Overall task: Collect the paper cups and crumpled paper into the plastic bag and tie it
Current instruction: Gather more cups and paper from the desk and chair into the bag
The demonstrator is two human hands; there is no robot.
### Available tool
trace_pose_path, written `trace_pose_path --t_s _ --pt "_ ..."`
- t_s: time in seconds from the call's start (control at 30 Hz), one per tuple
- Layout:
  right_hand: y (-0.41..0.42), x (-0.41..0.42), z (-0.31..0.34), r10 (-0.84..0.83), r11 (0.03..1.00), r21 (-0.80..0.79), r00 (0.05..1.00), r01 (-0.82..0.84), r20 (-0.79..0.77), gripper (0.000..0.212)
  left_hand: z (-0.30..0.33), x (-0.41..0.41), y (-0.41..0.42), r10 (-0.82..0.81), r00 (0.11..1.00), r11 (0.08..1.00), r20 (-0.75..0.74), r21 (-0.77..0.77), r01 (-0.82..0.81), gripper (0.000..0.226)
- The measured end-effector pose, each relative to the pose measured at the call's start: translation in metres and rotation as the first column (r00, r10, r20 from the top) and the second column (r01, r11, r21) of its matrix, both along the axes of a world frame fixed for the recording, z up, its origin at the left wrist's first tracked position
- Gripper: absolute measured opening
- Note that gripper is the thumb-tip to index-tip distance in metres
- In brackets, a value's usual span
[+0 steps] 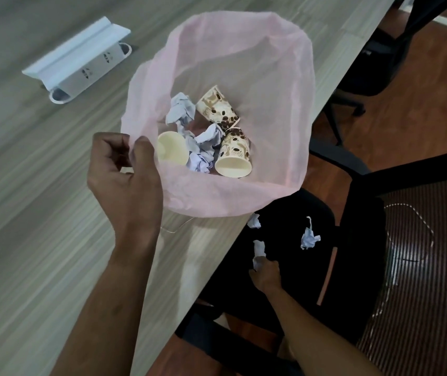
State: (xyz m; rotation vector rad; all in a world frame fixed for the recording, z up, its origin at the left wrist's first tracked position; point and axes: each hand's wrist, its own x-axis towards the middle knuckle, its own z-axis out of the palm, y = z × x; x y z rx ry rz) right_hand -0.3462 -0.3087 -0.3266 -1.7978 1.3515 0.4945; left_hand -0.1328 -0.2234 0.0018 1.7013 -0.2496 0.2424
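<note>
Wood-grain table (40, 185), socket box (81, 61), black chair (298, 267) holding paper scraps (309, 238)

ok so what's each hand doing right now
Left hand: pinches the rim of the pink plastic bag, holding it open.
Right hand: down at the black chair seat, gripping a crumpled paper.

Count on inspection: one pink plastic bag (244, 63), centre frame. Three paper cups (218, 108) (234, 153) (172, 151) inside it. Crumpled paper in the bag (181, 108): at least three wads, exact number unclear. Three paper pieces (309, 237) (254, 221) (258, 253) on one black chair (352, 267), lower right. One white socket box (81, 61), upper left.
</note>
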Motion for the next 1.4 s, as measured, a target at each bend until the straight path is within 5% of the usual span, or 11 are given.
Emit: trace_pose_path --t_s 0.2,0.37,0.57,0.67,0.73,0.83,0.9,1.03,1.23,1.3,1.4 --pt "0.001 0.005 0.023 -0.321 0.943 -0.062 0.944 0.326 0.078 0.021 -0.003 0.001 0.003 -0.018 1.000 1.000 -0.002 0.008 0.018 0.024" --pt "-0.017 0.018 0.106 -0.671 0.705 0.046 0.645 0.707 0.367 0.008 0.011 -0.002 0.005 0.004 0.999 1.000 -0.037 -0.025 -0.005 0.023" --pt "-0.076 0.036 0.255 -0.554 0.515 0.116 0.226 0.849 0.801 0.019 0.027 0.002 0.006 0.026 0.997 0.999 -0.078 -0.041 -0.029 0.020" --pt "-0.084 0.062 0.333 -0.352 0.570 0.120 0.110 0.813 0.929 0.018 0.032 0.002 0.004 0.032 0.994 0.999 -0.103 -0.030 -0.035 0.020" --pt "-0.082 0.085 0.364 -0.220 0.706 0.007 0.209 0.708 0.953 0.020 0.033 0.000 0.003 0.033 0.993 0.999 -0.109 -0.026 -0.036 0.020" --pt "-0.071 0.111 0.387 0.014 0.958 -0.175 0.570 0.229 0.822 0.022 0.034 -0.003 -0.001 0.023 0.993 0.999 -0.113 -0.028 -0.026 0.011" --pt "-0.067 0.114 0.390 0.118 0.982 -0.185 0.667 0.030 0.736 0.026 0.035 -0.005 -0.004 0.021 0.993 0.999 -0.116 -0.026 -0.024 0.008" --pt "-0.075 0.093 0.369 -0.013 0.873 -0.236 0.503 0.426 0.864 0.005 0.035 -0.008 -0.009 0.006 0.992 0.999 -0.124 -0.037 -0.010 0.009" --pt "-0.083 0.050 0.281 -0.475 0.531 -0.053 0.349 0.845 0.807 0.022 0.037 -0.012 -0.021 -0.003 0.993 1.000 -0.119 -0.030 0.000 0.016" --pt "-0.078 0.051 0.228 -0.601 0.605 -0.037 0.487 0.795 0.634 0.015 0.036 -0.013 -0.025 -0.019 0.994 0.999 -0.107 -0.037 0.015 0.014" --pt "-0.069 0.057 0.151 -0.462 0.837 -0.082 0.779 0.541 0.423 0.013 0.037 -0.014 -0.028 -0.051 0.996 0.998 -0.069 -0.050 0.047 0.016"
